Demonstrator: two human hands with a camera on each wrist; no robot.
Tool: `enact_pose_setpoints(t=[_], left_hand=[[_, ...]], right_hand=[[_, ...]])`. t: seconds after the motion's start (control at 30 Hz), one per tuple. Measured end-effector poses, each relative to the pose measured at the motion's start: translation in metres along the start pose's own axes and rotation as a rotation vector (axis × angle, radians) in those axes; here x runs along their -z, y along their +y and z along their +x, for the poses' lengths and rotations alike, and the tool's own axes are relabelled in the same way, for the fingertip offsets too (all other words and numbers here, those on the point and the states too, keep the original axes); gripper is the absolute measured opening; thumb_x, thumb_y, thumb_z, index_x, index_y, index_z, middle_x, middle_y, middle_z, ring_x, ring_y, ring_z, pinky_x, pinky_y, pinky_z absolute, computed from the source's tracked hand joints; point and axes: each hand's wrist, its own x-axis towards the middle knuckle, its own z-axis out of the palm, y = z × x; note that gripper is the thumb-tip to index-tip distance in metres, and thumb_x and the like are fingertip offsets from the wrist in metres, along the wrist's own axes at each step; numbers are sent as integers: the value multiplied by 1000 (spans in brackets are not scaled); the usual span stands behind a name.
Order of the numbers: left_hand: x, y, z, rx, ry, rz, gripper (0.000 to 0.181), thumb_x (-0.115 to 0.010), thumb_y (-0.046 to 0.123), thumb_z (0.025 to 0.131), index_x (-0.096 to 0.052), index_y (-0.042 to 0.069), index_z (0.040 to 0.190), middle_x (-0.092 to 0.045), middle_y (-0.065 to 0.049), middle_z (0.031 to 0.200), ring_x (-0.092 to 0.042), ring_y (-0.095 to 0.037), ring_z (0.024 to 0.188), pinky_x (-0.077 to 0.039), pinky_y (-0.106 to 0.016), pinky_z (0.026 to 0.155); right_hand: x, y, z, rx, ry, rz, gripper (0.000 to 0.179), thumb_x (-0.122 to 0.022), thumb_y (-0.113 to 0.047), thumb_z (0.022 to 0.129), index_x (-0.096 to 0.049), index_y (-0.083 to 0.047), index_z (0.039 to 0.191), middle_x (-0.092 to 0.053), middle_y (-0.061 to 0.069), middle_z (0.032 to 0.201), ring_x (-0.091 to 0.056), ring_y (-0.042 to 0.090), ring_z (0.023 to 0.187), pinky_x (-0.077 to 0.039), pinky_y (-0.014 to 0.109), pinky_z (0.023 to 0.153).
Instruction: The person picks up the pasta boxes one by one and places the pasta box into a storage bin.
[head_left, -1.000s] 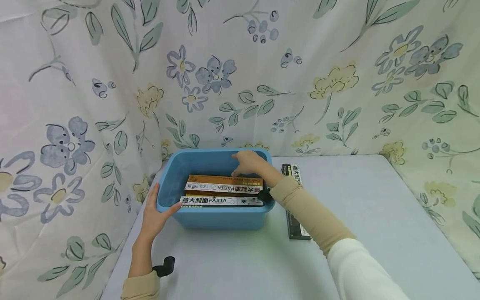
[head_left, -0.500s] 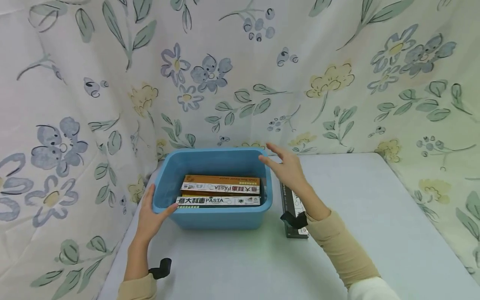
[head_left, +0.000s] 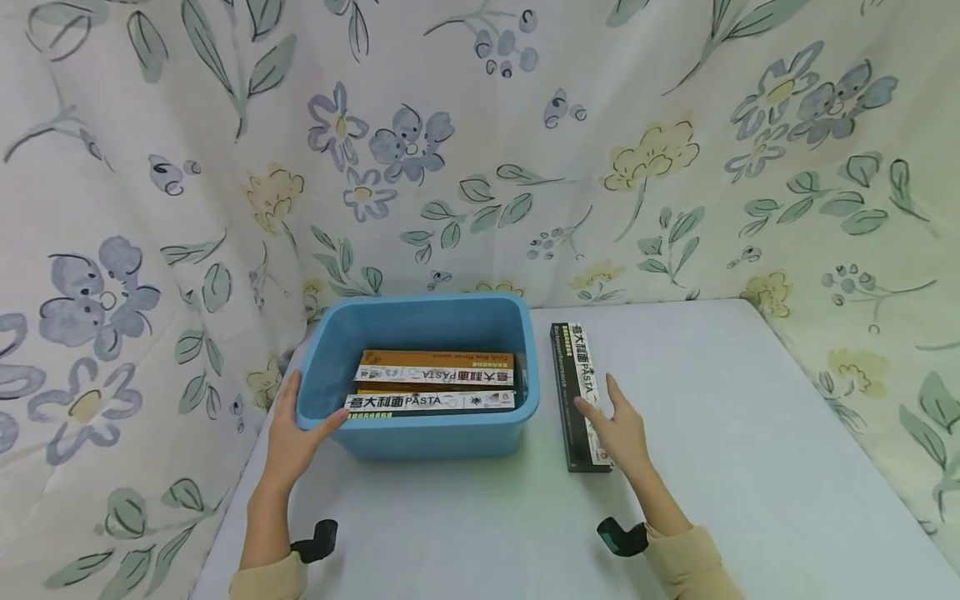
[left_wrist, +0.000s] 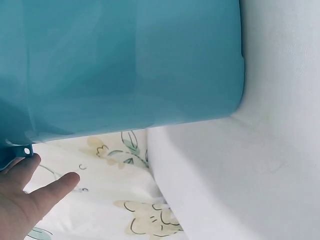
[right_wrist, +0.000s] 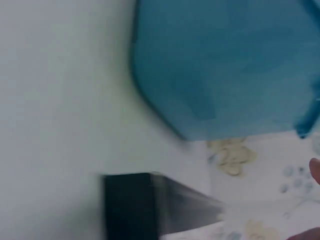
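A blue plastic bin (head_left: 435, 443) stands on the left of the table. My left hand (head_left: 291, 442) rests at its front left corner, thumb against the rim and fingers stretched along the outer side. In the left wrist view, two straight fingers (left_wrist: 57, 190) show beside the bin's rim. To the bin's right lies a long black-and-white pasta box (head_left: 564, 392). Over its right edge is my right hand (head_left: 624, 433), thumb and fingers spread apart; whether it touches the box cannot be told. Blurred in the right wrist view is the near end of that pasta box (right_wrist: 131, 207).
Inside the bin lie an orange-brown pasta box (head_left: 435, 359) and a black-and-white pasta box (head_left: 431, 402), side by side. A floral curtain (head_left: 480, 167) hangs behind and left of the white table (head_left: 720, 433).
My right hand has come out of the bin and moved right and toward me, to the pasta box on the table. My left hand has stayed at the bin's corner.
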Motion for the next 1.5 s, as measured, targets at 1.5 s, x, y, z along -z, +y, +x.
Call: enact_pose_setpoints(t=[1.5], left_hand=[[1, 0, -1, -4, 2, -4, 102, -72, 32, 84, -4, 12, 158, -5, -19, 161, -16, -48, 142, -23, -69, 105]], right_hand=[[-58, 50, -3, -307, 254, 83, 98, -87, -23, 68, -35, 5, 146, -43, 33, 139, -46, 48, 122, -37, 57, 98]])
